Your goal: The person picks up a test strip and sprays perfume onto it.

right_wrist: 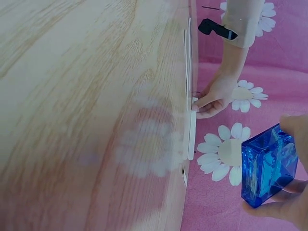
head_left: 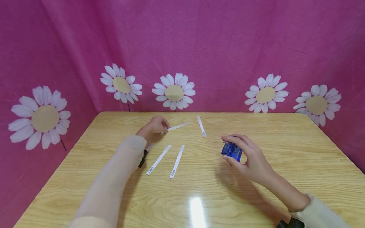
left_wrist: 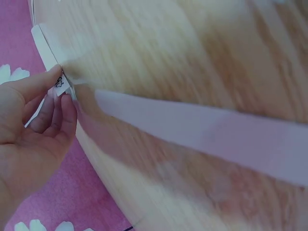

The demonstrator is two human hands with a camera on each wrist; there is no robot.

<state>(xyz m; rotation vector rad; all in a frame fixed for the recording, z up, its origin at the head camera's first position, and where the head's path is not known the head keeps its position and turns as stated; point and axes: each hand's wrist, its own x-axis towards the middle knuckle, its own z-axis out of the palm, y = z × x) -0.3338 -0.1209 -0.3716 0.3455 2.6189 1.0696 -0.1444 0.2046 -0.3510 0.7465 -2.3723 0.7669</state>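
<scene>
The blue glass bottle [head_left: 235,153] sits right of the middle of the head view, gripped in the right hand [head_left: 252,156]. Fingers lie along its upper side and the thumb along its lower side, so the hand spreads only as wide as the block-like body. Holding it across opposite sides probably steadies the smooth, hard walls and leaves the face toward the centre of the frame uncovered. The shadow below and the right wrist view suggest that the bottle is clear of the table [head_left: 285,190].

The left hand [head_left: 155,125], above and left of the centre, is narrowed to a pinch on a white paper strip [head_left: 179,125]. Thumb and fingertips take it near its printed end, as the left wrist view shows, and most of its length points toward the upper right. A grip at one end seems suited to so thin a piece, since it leaves the rest exposed; whether the far end touches the wood cannot be told.

Two printed strips [head_left: 177,162] lie side by side, slightly apart, just left of the lower centre, their lettered ends toward the bottom of the frame. Another printed strip [head_left: 201,126] lies near the table's far edge at upper centre. Such spacing presumably makes each easy to pick up singly.
</scene>
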